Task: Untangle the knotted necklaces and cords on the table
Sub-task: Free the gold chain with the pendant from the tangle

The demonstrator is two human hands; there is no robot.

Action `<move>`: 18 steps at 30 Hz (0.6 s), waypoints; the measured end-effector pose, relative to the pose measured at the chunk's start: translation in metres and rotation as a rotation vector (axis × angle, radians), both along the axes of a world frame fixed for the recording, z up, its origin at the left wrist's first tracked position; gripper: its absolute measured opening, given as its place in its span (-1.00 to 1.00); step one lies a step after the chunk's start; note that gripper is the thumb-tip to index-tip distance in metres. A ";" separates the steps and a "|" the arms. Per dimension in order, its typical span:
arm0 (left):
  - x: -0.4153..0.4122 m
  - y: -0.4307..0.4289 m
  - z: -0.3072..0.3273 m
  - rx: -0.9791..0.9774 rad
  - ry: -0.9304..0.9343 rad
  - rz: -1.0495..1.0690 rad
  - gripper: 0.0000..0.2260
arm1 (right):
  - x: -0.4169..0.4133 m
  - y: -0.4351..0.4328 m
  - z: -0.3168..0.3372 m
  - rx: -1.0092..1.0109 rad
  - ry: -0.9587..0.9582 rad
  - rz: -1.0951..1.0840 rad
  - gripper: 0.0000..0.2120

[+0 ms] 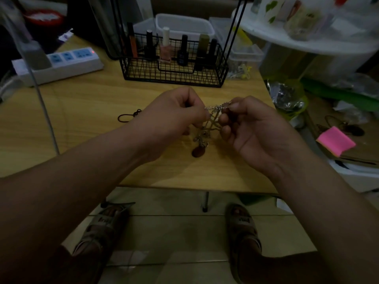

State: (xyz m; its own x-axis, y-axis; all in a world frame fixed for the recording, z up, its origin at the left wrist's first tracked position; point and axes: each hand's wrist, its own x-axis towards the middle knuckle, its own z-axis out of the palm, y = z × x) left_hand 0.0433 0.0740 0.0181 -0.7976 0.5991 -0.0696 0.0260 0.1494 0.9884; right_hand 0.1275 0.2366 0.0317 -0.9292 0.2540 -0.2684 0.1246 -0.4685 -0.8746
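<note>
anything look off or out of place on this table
Only the necklaces: the chains are bunched in a knot between the left hand and right hand, a brown pendant hanging below. A black cord lies apart on the table, left of them. Nothing looks spilled or broken.

Tangled silver chain and tan cords (211,121) hang knotted, brown oval pendant (198,152) lowest; black looped cord (136,114) lies flat, apart.

wire basket (174,72) behind tangle (211,121), cord (128,116) left
</note>
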 end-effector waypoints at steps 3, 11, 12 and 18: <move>0.005 0.001 0.001 -0.058 0.030 -0.086 -0.89 | -0.002 0.001 -0.001 -0.068 0.014 -0.015 -0.90; 0.005 0.002 0.002 -0.043 0.003 -0.060 -0.81 | -0.002 0.006 -0.001 -0.182 -0.002 0.003 -0.94; 0.005 0.002 0.001 -0.052 0.006 -0.051 -0.82 | -0.002 0.006 -0.002 -0.179 -0.004 0.007 -0.96; 0.005 0.000 -0.002 -0.092 0.126 -0.058 -0.91 | 0.000 0.005 -0.002 -0.030 0.018 0.051 -0.91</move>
State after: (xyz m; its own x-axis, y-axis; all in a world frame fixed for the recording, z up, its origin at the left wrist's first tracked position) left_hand 0.0481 0.0743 0.0157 -0.7678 0.6400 -0.0277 0.1606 0.2341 0.9589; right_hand 0.1272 0.2420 0.0297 -0.9455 0.1986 -0.2579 0.1329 -0.4878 -0.8628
